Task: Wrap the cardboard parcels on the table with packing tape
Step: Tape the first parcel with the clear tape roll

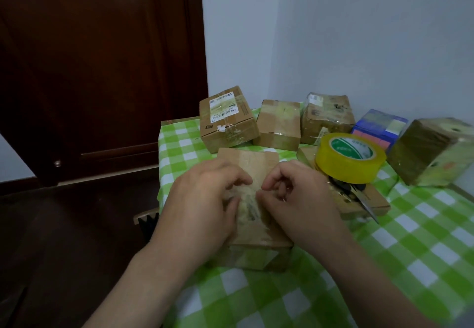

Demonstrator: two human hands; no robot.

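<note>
Left hand (205, 199): lies on the near-left of the parcel (256, 240), fingers curled. Thumb and fingertips close on a crumpled bit of tape (246, 200), likely to lift it or flatten it.
Right hand (300, 199): mirrors it on the near-right, fingers curled, tips at the same crumpled spot. Whether they pinch the tape or only press it, I cannot tell.
Hands together: the fingertips almost meet over the middle of the top, and both palms weigh on the parcel, which probably keeps it from sliding.
Tape: 1 strip runs away from the hands along the middle of the top. It is smooth at the far end and wrinkled under the fingers.
Parcel: sits flat on the cloth (410, 238), directly under both hands at the near-left edge of the table.
Roll (350, 158): yellow, untouched, just right of the right hand, resting on a flat parcel (378, 203). It seems parked within reach for the next strip.
Scissors (365, 200): lie on that same flat parcel, partly under the roll.
Back parcels (227, 120): 4 brown ones and 1 blue box (379, 127) stand beyond, well apart from the hands, glossy with tape.
</note>
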